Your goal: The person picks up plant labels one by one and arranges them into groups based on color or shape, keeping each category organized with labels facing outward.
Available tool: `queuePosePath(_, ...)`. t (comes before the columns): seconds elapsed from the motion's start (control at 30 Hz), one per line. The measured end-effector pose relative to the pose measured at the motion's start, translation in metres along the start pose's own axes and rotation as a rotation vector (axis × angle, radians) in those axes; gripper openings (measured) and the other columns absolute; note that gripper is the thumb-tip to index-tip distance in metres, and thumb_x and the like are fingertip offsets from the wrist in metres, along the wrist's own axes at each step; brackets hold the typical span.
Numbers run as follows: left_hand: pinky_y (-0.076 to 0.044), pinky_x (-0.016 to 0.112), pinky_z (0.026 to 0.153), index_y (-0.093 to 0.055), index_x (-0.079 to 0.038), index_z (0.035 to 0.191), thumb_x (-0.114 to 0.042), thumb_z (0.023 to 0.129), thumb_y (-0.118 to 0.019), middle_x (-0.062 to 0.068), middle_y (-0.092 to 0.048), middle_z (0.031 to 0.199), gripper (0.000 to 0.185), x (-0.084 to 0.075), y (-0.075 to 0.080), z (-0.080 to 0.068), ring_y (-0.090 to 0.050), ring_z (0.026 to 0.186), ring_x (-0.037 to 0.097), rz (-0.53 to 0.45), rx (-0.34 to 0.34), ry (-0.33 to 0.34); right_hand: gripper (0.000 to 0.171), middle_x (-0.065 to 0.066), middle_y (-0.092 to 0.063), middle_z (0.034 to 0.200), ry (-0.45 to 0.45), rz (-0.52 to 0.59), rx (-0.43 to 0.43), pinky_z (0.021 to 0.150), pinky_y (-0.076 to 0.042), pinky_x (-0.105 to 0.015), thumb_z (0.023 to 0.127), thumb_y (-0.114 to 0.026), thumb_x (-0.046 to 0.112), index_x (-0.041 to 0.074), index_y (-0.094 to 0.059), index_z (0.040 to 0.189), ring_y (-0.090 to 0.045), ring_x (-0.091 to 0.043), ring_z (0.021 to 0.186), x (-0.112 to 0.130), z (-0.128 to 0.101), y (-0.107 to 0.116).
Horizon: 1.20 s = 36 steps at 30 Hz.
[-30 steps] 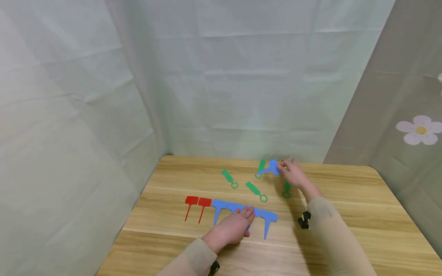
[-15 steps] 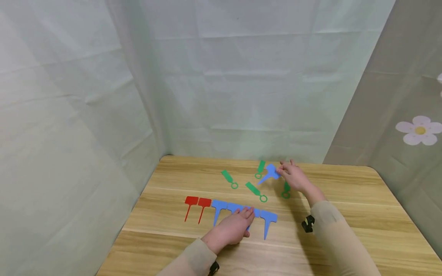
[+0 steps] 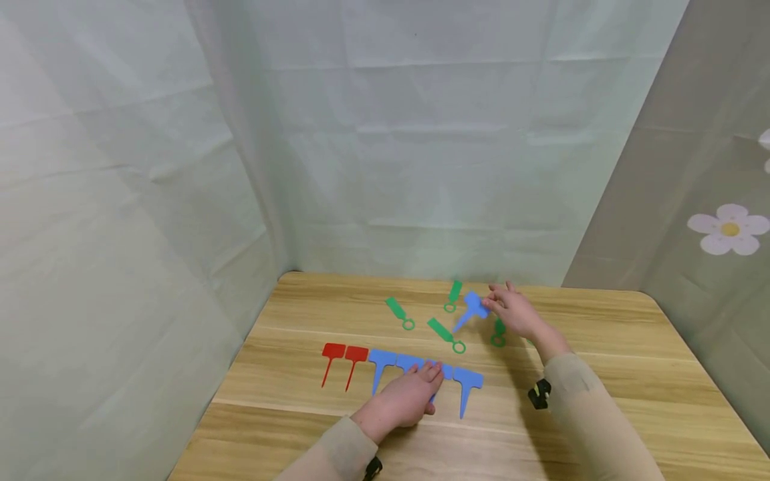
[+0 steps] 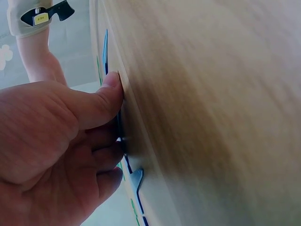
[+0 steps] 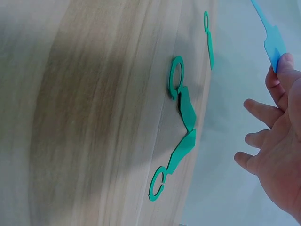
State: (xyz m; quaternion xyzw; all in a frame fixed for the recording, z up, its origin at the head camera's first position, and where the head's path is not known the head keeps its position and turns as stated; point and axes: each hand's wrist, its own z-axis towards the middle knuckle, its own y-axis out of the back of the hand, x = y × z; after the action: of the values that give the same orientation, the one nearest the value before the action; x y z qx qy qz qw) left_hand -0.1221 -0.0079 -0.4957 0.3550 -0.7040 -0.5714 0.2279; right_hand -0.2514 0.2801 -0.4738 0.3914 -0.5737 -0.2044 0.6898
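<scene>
Beige sleeves, black wrist straps with yellow labels.

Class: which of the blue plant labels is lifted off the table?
The blue label pinched by the right hand, above the green tags; the other blue ones lie in the row.

No text, number or brand can be read anywhere: the small yellow sticker on the black wrist device at the upper left of the left wrist view is too small and blurred to make out.
</scene>
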Motion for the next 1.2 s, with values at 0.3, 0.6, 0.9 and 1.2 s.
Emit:
queuePosePath(0.3, -0.031, 0.035, 0.127, -0.046, -0.010, 0.163, -0.032, 0.103, -0.071, 0.003, -0.037, 0.171, 0.069, 0.002, -0.002, 0.004, -0.034, 0.158, 0.019, 0.016, 0.000, 0.000, 0.031, -0.032, -0.033, 0.167, 0.008, -0.030, 0.084, 0.119, -0.010, -0.081, 0.113, -0.055, 0.035, 0.012, -0.073, 0.101, -0.003, -0.062, 0.156, -0.007, -0.016, 0.003)
queuePosePath(0.6, -0.032, 0.036, 0.127, -0.047, -0.009, 0.163, -0.031, 0.104, -0.071, 0.004, -0.038, 0.171, 0.067, 0.003, -0.003, 0.004, -0.035, 0.157, 0.020, 0.004, -0.001, 0.000, 0.025, -0.037, -0.031, 0.165, 0.069, -0.030, 0.135, 0.118, -0.011, -0.082, 0.111, -0.059, 0.029, 0.017, -0.072, 0.093, -0.003, -0.066, 0.153, -0.009, -0.045, 0.003)
queuePosePath(0.9, -0.032, 0.037, 0.127, -0.047, -0.008, 0.163, -0.030, 0.104, -0.071, 0.005, -0.038, 0.171, 0.067, 0.002, -0.001, 0.000, -0.034, 0.158, 0.020, -0.013, -0.005, 0.009, 0.021, -0.037, -0.028, 0.166, 0.070, -0.011, 0.223, 0.114, -0.010, -0.087, 0.107, -0.067, 0.035, 0.022, -0.076, 0.092, 0.002, -0.066, 0.154, -0.010, -0.079, 0.007)
queuePosePath(1.2, -0.032, 0.038, 0.127, -0.047, -0.008, 0.162, -0.029, 0.103, -0.072, 0.005, -0.038, 0.171, 0.068, 0.003, -0.001, -0.003, -0.034, 0.158, 0.020, -0.019, -0.011, 0.007, 0.021, -0.040, -0.038, 0.160, 0.107, -0.063, 0.206, 0.111, -0.011, -0.089, 0.098, -0.077, 0.039, 0.029, -0.074, 0.080, -0.005, -0.070, 0.151, -0.015, -0.093, 0.001)
